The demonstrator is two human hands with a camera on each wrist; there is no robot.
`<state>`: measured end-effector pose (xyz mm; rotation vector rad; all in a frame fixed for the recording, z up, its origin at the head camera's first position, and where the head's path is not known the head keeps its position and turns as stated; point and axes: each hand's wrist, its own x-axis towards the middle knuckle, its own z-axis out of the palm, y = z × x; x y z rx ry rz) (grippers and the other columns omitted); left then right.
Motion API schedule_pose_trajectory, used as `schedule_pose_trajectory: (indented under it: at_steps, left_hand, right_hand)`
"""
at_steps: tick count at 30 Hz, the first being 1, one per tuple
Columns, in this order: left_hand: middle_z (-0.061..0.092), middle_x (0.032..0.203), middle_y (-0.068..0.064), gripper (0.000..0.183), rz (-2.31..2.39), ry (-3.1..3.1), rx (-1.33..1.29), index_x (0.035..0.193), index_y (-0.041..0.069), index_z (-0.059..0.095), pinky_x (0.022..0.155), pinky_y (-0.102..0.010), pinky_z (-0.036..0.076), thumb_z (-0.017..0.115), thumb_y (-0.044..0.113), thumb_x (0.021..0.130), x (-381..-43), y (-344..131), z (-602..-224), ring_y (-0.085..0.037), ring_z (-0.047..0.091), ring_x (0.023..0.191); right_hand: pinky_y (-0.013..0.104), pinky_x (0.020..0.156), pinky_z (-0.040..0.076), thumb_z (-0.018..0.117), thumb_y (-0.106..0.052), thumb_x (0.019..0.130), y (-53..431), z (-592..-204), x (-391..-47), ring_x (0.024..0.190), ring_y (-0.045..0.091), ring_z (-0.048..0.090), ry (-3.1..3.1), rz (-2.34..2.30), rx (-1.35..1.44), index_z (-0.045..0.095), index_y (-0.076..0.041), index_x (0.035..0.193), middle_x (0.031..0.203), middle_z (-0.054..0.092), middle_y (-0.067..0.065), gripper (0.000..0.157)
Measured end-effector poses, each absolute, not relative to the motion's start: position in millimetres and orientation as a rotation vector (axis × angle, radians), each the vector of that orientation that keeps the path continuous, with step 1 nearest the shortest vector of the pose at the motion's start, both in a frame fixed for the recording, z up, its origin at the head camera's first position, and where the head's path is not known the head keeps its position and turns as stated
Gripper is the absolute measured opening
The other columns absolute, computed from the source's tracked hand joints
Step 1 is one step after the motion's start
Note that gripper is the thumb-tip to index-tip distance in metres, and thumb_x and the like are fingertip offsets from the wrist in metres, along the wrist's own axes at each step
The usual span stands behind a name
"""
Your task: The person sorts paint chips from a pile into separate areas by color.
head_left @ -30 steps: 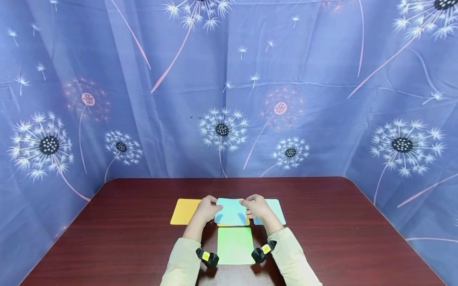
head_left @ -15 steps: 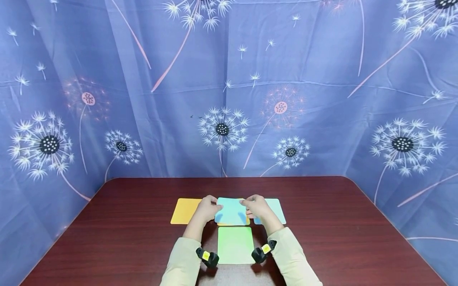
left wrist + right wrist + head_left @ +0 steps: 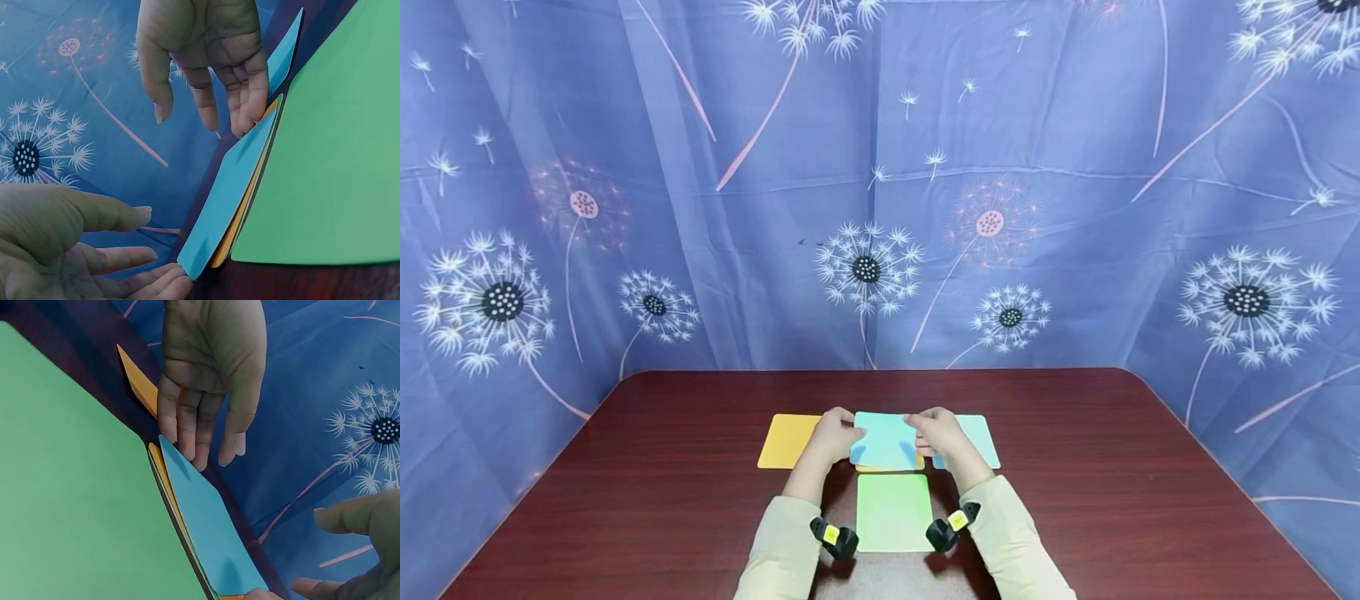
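In the head view, a light blue square card [image 3: 886,446] lies at the middle of the row, over an orange card [image 3: 226,251] whose edge peeks out at the near side. My left hand [image 3: 832,437] is at its left side and my right hand [image 3: 937,432] at its right. Both wrist views show fingertips right at the card's side edges, with thumbs raised off it and fingers loosely extended. A green card [image 3: 894,513] lies just in front, between the forearms.
An orange-yellow card [image 3: 786,442] lies to the left, partly behind the left hand. On the right, another light blue card [image 3: 977,442] is partly covered by the right hand. The dark red table [image 3: 662,492] meets a blue dandelion-print curtain [image 3: 737,250] at its back and sides.
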<state>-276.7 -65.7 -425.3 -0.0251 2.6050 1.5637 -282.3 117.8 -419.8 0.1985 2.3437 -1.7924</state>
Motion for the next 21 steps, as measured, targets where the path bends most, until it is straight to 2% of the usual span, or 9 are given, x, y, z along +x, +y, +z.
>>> schedule_pose_trajectory:
  at_steps: [12, 16, 21]
  left_hand:
    - [0.057, 0.107, -0.021, 0.036, 1.567, 2.627, -0.013, 0.121, -0.011, 0.052, 0.071, -0.038, 0.050, 0.061, 0.004, 0.090, -276.3, -67.9, -422.6, -0.030, 0.057, 0.093]
    - [0.056, 0.109, -0.022, 0.036, 1.570, 2.622, -0.013, 0.121, -0.010, 0.053, 0.073, -0.039, 0.050, 0.062, -0.001, 0.088, -276.8, -68.4, -423.6, -0.033, 0.057, 0.098]
    - [0.056, 0.108, -0.022, 0.034, 1.622, 2.603, -0.041, 0.117, -0.009, 0.054, 0.067, -0.033, 0.049, 0.061, -0.008, 0.084, -278.2, -69.2, -425.1, -0.032, 0.057, 0.093]
  right_hand:
    - [0.033, 0.076, 0.055, 0.056, -0.021, 0.095, 115.5, -422.8, -284.3, 0.088, 0.024, 0.060, 2.314, -1.812, 0.218, 0.049, 0.012, 0.123, 0.108, 0.056, 0.025, 0.044]
    - [0.037, 0.081, 0.055, 0.055, -0.019, 0.095, 115.2, -423.1, -283.7, 0.096, 0.030, 0.060, 2.311, -1.822, 0.202, 0.048, 0.014, 0.126, 0.115, 0.054, 0.029, 0.046]
    - [0.038, 0.080, 0.055, 0.054, -0.016, 0.096, 115.8, -423.2, -284.0, 0.095, 0.029, 0.059, 2.325, -1.827, 0.183, 0.050, 0.013, 0.123, 0.117, 0.054, 0.027, 0.040]
